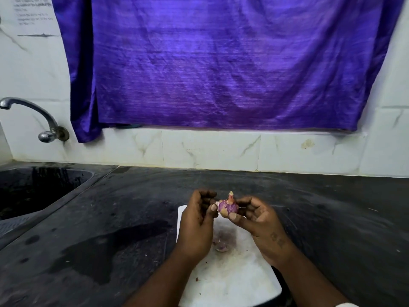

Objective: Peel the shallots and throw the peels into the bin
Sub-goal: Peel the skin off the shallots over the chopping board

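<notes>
At nine o'clock the sink [42, 189] is lying beside the dark counter [124, 196], well apart from the work. Just left of centre, the left hand [197, 222] is curling its fingers narrowly, its thumb pinching a loose flap of skin at the shallot [228, 206], likely to strip it sideways. The right hand [259, 220], at three o'clock of the bulb, is gripping it between thumb and fingertips, tip upward, probably to steady it. Both are working above the white board [232, 273], so the peels [220, 245] are collecting there at six o'clock. No bin is showing.
</notes>
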